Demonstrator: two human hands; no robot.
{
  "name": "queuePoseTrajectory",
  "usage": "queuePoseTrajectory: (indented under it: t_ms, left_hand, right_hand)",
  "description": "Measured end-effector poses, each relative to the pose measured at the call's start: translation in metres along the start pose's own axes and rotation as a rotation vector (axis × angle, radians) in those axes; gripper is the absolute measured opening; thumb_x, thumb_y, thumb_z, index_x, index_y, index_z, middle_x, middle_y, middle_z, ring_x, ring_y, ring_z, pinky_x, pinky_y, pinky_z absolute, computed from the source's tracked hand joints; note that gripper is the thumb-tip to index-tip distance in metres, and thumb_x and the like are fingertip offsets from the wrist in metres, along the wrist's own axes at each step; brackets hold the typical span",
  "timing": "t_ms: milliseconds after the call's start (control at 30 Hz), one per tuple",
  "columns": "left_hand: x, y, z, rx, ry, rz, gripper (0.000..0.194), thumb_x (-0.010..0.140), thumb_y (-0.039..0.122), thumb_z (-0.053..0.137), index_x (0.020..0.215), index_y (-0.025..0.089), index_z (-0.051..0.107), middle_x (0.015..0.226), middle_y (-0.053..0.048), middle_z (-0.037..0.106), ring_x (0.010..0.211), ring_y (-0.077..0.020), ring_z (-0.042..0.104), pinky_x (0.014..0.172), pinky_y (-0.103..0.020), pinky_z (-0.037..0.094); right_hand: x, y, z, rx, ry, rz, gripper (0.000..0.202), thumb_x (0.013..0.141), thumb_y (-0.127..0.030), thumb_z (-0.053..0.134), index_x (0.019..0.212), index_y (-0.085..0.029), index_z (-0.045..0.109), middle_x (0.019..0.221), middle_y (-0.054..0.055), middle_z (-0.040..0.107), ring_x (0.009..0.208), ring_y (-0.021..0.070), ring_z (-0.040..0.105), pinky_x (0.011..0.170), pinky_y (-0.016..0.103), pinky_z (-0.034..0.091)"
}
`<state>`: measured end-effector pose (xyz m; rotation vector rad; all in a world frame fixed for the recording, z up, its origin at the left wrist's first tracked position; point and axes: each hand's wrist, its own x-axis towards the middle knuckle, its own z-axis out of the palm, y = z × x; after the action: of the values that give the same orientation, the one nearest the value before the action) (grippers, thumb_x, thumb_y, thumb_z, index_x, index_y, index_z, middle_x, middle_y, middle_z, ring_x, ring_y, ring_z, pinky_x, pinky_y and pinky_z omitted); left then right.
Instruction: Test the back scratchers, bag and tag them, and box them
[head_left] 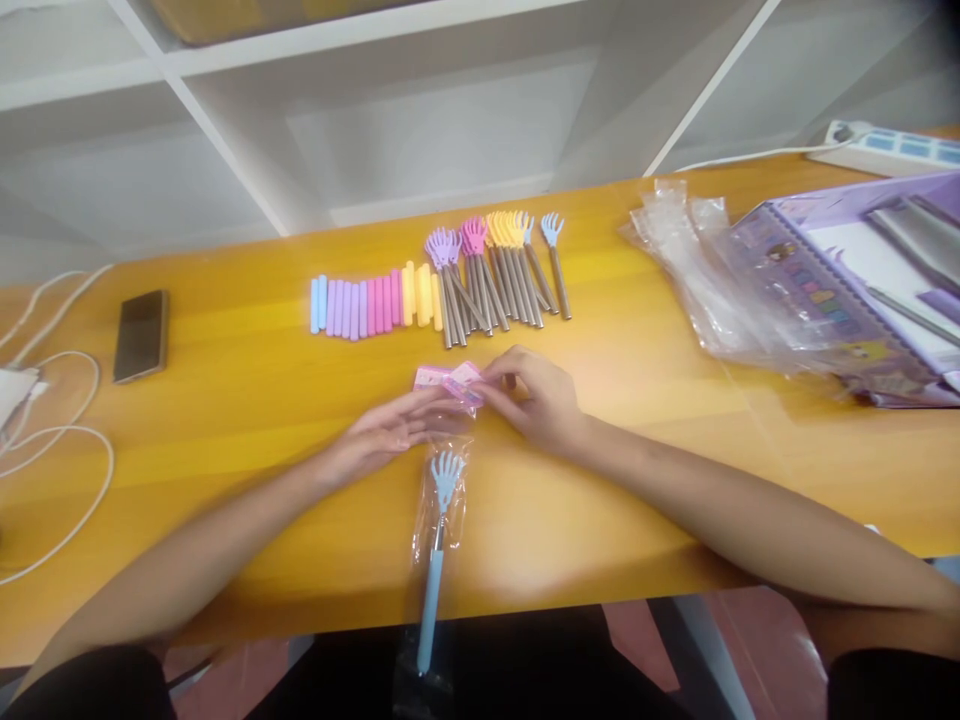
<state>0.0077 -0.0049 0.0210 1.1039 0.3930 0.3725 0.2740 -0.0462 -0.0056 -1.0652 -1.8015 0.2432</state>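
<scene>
Before me lies a clear plastic bag (417, 535) holding a light-blue back scratcher (431, 590) with a hand-shaped head and a metal neck; its handle reaches past the table's front edge. A folded pink-and-white header card (459, 376) is at the bag's top end. My right hand (544, 400) pinches the card's right side between thumb and fingers. My left hand (379, 430) lies along the left of the bag's top, fingers stretched out and touching the plastic just under the card. The left fingertips are partly hidden.
Behind my hands lie a row of coloured handle sleeves (352, 308) and several metal back scratchers (517, 275) without sleeves. To the right are empty plastic bags (694, 270) and a purple box (817, 290). A phone (141, 335) and white cables (97, 400) lie left.
</scene>
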Motion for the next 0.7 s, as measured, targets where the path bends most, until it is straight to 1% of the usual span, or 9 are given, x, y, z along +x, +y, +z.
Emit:
queuePoseTrajectory:
  t_ms: [167,300,433,533,700]
  left_hand:
    - [0.000,0.000,0.002,-0.026,-0.015,0.002,0.063,0.094,0.036,0.074,0.155,0.025,0.059,0.161,-0.019,0.057,0.145,-0.0415,0.059,0.127,-0.062,0.039]
    - [0.000,-0.004,-0.002,-0.044,-0.070,0.050,0.060,0.097,0.032,0.069,0.155,0.021,0.057,0.165,-0.021,0.051,0.147,-0.0416,0.057,0.126,-0.063,0.038]
    - [0.000,-0.008,-0.007,-0.054,-0.117,0.061,0.062,0.096,0.032,0.070,0.155,0.021,0.055,0.169,-0.021,0.047,0.148,-0.0416,0.055,0.126,-0.063,0.036]
    - [0.000,-0.008,-0.008,-0.069,-0.126,0.047,0.063,0.095,0.032,0.071,0.155,0.022,0.055,0.169,-0.020,0.047,0.149,-0.0419,0.054,0.127,-0.064,0.035]
    - [0.000,-0.006,-0.008,-0.130,-0.110,0.000,0.064,0.093,0.029,0.070,0.155,0.021,0.056,0.166,-0.020,0.050,0.150,-0.0426,0.053,0.129,-0.065,0.033]
  right_hand:
    - [0.000,0.000,0.000,-0.030,-0.050,-0.033,0.005,0.104,-0.025,0.070,0.103,-0.023,0.066,0.090,0.003,0.075,0.078,0.0156,0.067,0.070,0.030,0.054]
    - [0.001,0.000,0.001,-0.052,0.001,-0.071,0.010,0.102,-0.023,0.073,0.108,-0.022,0.066,0.090,0.002,0.076,0.077,0.0150,0.068,0.069,0.030,0.055]
    - [0.003,-0.002,0.001,-0.064,0.060,-0.101,0.012,0.101,-0.019,0.074,0.107,-0.023,0.064,0.088,0.001,0.075,0.076,0.0144,0.067,0.068,0.029,0.054]
    - [0.003,-0.001,0.001,-0.066,0.073,-0.149,0.012,0.100,-0.018,0.074,0.104,-0.023,0.064,0.088,0.002,0.074,0.079,0.0156,0.068,0.070,0.031,0.055]
    - [0.002,0.005,0.002,-0.068,0.029,-0.218,0.013,0.099,-0.017,0.075,0.104,-0.024,0.064,0.091,0.001,0.075,0.082,0.0160,0.069,0.074,0.032,0.054]
